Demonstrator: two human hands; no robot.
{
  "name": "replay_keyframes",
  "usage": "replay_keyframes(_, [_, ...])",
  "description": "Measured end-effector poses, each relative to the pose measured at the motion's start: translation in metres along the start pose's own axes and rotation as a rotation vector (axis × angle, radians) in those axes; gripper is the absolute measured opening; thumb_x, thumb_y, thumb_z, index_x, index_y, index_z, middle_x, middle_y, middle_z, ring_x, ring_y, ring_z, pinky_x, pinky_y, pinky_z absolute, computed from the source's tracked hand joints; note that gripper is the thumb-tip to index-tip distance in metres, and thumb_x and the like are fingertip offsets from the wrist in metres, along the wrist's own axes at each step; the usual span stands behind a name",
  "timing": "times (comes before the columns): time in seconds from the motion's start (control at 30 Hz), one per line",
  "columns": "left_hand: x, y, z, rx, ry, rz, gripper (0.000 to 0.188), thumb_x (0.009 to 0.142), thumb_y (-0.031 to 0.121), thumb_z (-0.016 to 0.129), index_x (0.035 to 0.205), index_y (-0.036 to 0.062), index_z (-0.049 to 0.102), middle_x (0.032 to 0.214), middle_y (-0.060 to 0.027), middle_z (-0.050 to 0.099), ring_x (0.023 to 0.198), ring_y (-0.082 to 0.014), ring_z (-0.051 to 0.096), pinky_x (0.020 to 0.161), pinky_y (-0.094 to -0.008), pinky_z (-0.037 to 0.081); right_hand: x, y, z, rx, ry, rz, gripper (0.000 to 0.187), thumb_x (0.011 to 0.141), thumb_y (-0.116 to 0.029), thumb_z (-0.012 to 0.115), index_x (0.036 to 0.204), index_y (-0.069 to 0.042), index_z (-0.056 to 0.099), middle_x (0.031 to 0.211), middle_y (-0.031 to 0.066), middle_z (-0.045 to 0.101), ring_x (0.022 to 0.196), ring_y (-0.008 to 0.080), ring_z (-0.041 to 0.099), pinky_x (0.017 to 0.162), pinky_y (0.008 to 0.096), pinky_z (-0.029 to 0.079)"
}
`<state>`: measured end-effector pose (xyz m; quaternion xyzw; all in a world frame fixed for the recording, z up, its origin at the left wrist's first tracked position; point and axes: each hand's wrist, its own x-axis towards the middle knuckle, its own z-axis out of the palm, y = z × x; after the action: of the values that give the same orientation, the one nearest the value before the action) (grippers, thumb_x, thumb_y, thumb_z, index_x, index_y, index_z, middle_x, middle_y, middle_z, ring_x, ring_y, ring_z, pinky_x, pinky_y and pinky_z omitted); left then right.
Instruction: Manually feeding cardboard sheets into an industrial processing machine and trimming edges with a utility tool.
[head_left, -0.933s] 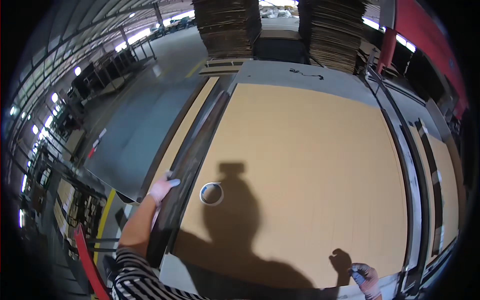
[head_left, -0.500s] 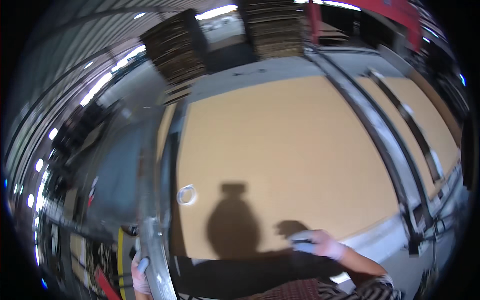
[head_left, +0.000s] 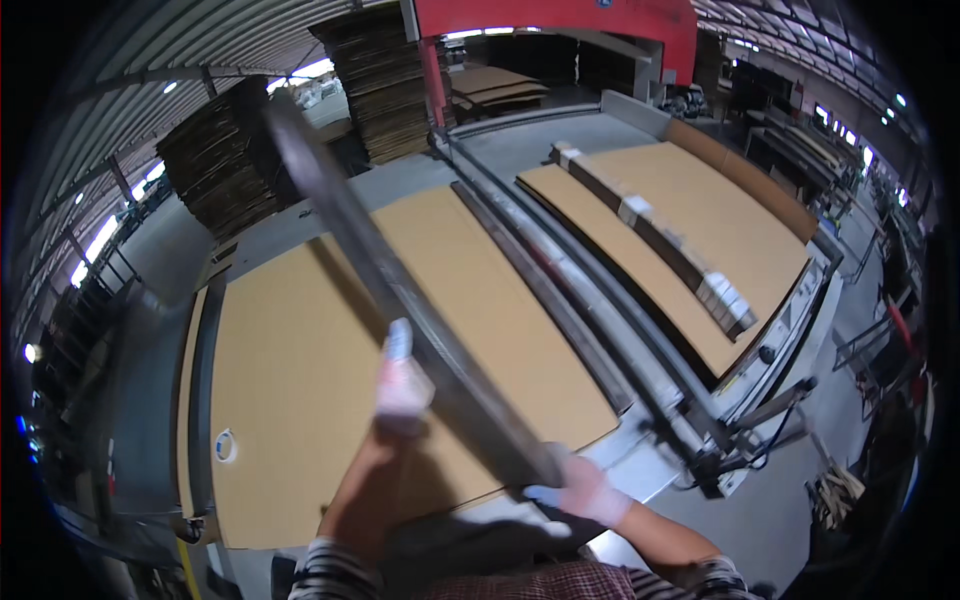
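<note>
One long dark bar (head_left: 400, 288) hung slantwise above the tan sheet (head_left: 300, 350), and from my remote view both hands held it, left hand (head_left: 402, 388) partway along, right hand (head_left: 588, 492) at the near end, while a white ring (head_left: 220, 450) lay near the sheet's left edge.

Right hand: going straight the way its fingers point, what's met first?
Most likely the dark bar: the right hand grips its near end. Depth beyond that is unclear.
</note>
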<state>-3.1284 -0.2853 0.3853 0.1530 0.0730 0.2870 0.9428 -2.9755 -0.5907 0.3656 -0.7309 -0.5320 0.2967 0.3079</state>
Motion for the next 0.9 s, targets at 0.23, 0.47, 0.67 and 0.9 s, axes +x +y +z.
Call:
replay_keyframes(0.23, [0.191,-0.258,0.028,-0.033,0.072,-0.197,0.076,0.088,0.071,0.048,0.121,0.0027,0.058,0.111,-0.0164,0.065,0.107,-0.0332,0.061,0.099,-0.0502,0.048,-0.095,0.064,-0.147,-0.53,0.208,0.396,0.073,0.074,-0.035,0.079,0.126,0.002,0.042,0.088,0.0222,0.067,0.083,0.0422,0.066,0.073,0.0488,0.053])
replay_keyframes(0.47, [0.223,-0.293,-0.013,0.034,0.137,-0.426,0.081,0.092,0.05,0.063,0.151,0.0064,0.03,0.149,-0.0093,0.044,0.137,-0.0268,0.041,0.115,-0.042,0.03,-0.054,0.104,-0.179,-0.602,0.158,0.512,0.066,0.073,-0.031,0.08,0.118,0.002,0.047,0.091,0.0225,0.067,0.087,0.042,0.066,0.074,0.0482,0.054])
replay_keyframes(0.67, [0.135,-0.153,0.028,0.695,-0.359,-0.44,0.07,0.1,0.03,0.055,0.154,0.0029,0.019,0.156,-0.0147,0.032,0.141,-0.0309,0.037,0.115,-0.0437,0.032,0.014,0.219,-0.137,-0.585,0.267,0.605,0.077,0.07,-0.031,0.084,0.129,0.0,0.046,0.098,0.0226,0.067,0.094,0.0389,0.066,0.082,0.0456,0.054])
replay_keyframes(0.9, [-0.092,0.021,-0.109,1.202,0.37,0.497,0.052,0.099,0.015,0.055,0.145,-0.0026,0.038,0.143,-0.0179,0.048,0.132,-0.0291,0.047,0.113,-0.0409,0.034,0.176,0.194,-0.09,-0.506,0.434,0.003,0.06,0.084,-0.002,0.062,0.139,0.004,0.04,0.128,0.0265,0.056,0.119,0.0417,0.054,0.101,0.0436,0.045])
